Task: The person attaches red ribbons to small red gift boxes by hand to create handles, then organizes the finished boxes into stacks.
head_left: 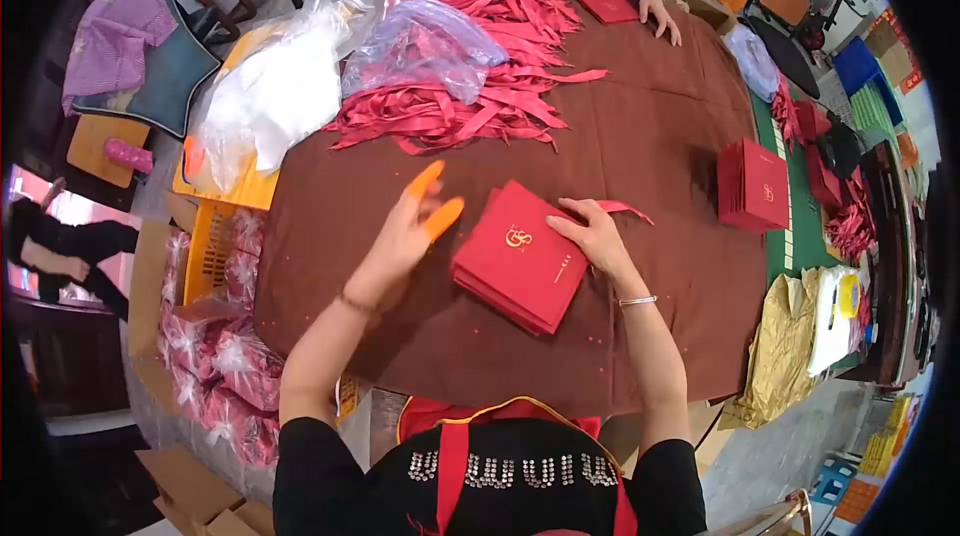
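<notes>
A stack of red cards [515, 254] with gold print lies at a slant in the middle of the brown-covered table. My right hand [592, 238] grips its upper right edge, the thumb over the top card. From beside those fingers a short red ribbon [628, 210] sticks out. My left hand [412, 226] is raised left of the stack, apart from it, fingers spread and holding nothing. Orange covers sit on two of its fingers. Beyond both hands lies a big heap of loose red ribbons [450, 116], partly under a clear plastic bag [425, 46].
Another red card stack [755, 186] stands at the table's right edge. Across the table, a person's hand [660, 18] rests beside a red card [605, 3]. White plastic packaging [270, 101] lies at the left. Below it, a carton holds wrapped red bundles [235, 366].
</notes>
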`<move>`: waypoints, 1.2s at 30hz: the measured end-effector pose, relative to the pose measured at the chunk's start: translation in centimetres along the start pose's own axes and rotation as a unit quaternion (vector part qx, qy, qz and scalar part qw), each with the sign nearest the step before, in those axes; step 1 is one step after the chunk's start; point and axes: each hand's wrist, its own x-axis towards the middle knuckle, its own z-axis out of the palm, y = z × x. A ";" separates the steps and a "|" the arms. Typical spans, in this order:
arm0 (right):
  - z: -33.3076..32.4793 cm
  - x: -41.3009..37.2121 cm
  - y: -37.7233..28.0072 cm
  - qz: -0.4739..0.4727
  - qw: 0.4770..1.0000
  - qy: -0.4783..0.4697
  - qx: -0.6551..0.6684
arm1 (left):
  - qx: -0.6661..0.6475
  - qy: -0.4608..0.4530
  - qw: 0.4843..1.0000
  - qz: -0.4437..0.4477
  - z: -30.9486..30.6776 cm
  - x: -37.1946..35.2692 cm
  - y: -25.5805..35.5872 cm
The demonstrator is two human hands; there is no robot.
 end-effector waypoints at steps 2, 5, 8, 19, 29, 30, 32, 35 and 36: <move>0.2 -0.3 -0.4 -0.005 0.999 0.002 -0.033 | -0.101 0.035 0.993 -0.052 1.0 -5.6 -2.0; 0.7 -0.9 -0.5 -0.017 0.998 0.016 -0.059 | -0.386 -0.023 0.893 -0.230 3.4 -12.3 -4.7; 1.8 -2.2 0.1 -0.022 0.997 0.030 -0.063 | -0.469 -0.034 0.847 -0.247 5.7 -13.1 -3.3; 4.0 -6.3 -0.4 0.018 0.993 0.115 0.000 | -0.126 0.046 0.991 -0.008 6.2 0.4 -3.8; 2.1 -2.7 0.1 -0.031 0.998 0.049 0.002 | 0.127 -0.017 0.991 -0.047 4.7 1.8 -2.7; 2.0 -1.9 1.1 -0.058 0.997 0.051 -0.002 | 0.141 -0.015 0.989 -0.040 4.9 2.2 -3.6; 1.4 -0.5 2.6 -0.061 0.996 0.025 0.067 | 0.094 -0.004 0.995 -0.020 6.0 3.5 -6.3; 0.3 0.3 1.9 -0.077 0.989 0.024 0.121 | -0.017 -0.007 0.999 -0.044 6.9 3.7 -2.8; 0.0 0.2 1.1 -0.054 0.989 0.022 0.138 | -0.019 0.003 0.998 -0.054 7.1 3.9 -2.5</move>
